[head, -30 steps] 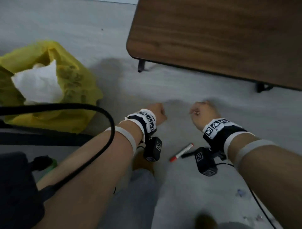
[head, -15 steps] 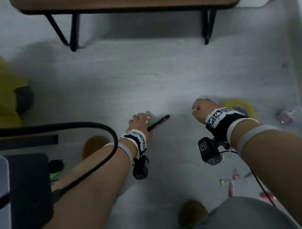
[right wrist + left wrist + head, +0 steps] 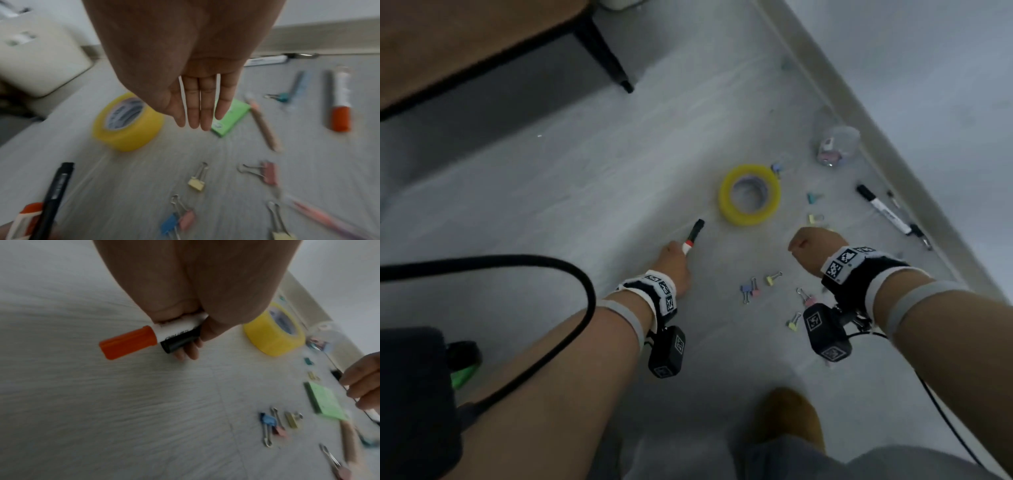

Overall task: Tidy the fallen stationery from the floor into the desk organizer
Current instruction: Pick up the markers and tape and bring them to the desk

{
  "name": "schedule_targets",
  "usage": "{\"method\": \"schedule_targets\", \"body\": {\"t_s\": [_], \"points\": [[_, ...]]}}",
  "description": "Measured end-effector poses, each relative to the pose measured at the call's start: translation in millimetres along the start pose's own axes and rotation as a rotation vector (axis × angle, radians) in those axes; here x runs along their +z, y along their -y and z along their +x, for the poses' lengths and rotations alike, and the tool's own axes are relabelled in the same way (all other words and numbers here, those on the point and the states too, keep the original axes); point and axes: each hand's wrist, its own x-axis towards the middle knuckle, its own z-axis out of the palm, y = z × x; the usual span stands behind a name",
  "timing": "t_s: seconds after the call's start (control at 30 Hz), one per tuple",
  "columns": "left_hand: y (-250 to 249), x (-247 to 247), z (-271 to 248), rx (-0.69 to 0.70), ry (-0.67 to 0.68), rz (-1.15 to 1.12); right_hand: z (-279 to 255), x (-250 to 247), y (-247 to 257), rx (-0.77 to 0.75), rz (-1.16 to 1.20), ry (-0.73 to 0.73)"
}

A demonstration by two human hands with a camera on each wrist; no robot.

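My left hand [image 3: 675,257] hovers just above the floor and grips two pens together: a white marker with an orange cap [image 3: 127,342] and a black pen [image 3: 695,232]. My right hand [image 3: 197,123] hangs over the scattered stationery with straight fingers and holds nothing. Below and beyond it lie a yellow tape roll [image 3: 750,195], a green sticky-note pad [image 3: 230,116], a wooden pencil [image 3: 265,128], another orange-capped marker [image 3: 340,104] and several coloured binder clips [image 3: 750,289]. A black-and-white marker [image 3: 883,212] lies by the wall. No desk organizer is in view.
A wooden table [image 3: 465,44] on black legs stands at the upper left. The skirting board [image 3: 893,164] and wall run diagonally down the right. A clear plastic cup [image 3: 835,145] lies on its side by the wall. A black cable [image 3: 571,274] loops over my left arm.
The head view has swung right, from the table toward the wall and the scattered stationery. My left hand still grips the pens. My right hand has come over the binder clips.
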Motion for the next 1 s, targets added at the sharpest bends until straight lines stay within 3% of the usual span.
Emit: {"method": "schedule_targets", "body": {"t_s": [0.3, 0.4, 0.53, 0.73, 0.83, 0.9, 1.0], "points": [[-92.3, 39.9, 16.6, 0.413, 0.141, 0.228, -55.9, 71.1, -113.3, 0.350, 0.119, 0.192], [-101.7, 60.7, 18.0, 0.421, 0.083, 0.288, -62.0, 100.9, -122.5, 0.378, 0.184, 0.201], [-108.6, 74.1, 15.6, 0.368, 0.026, 0.313, -62.9, 129.5, -112.7, 0.304, 0.137, 0.144], [-125.5, 76.6, 12.3, 0.368, -0.038, 0.322, -51.4, 119.4, -123.5, 0.306, 0.157, 0.127], [-150.5, 83.7, 7.8, 0.454, -0.036, 0.324, -47.5, 110.8, -135.7, 0.331, 0.273, -0.013], [-173.7, 97.4, 4.7, 0.486, 0.015, 0.316, -43.7, 103.8, -151.5, 0.396, 0.478, -0.147], [-203.9, 119.8, 2.5, 0.492, 0.104, 0.338, -33.7, 91.4, -176.3, 0.620, 0.784, -0.364]]}}
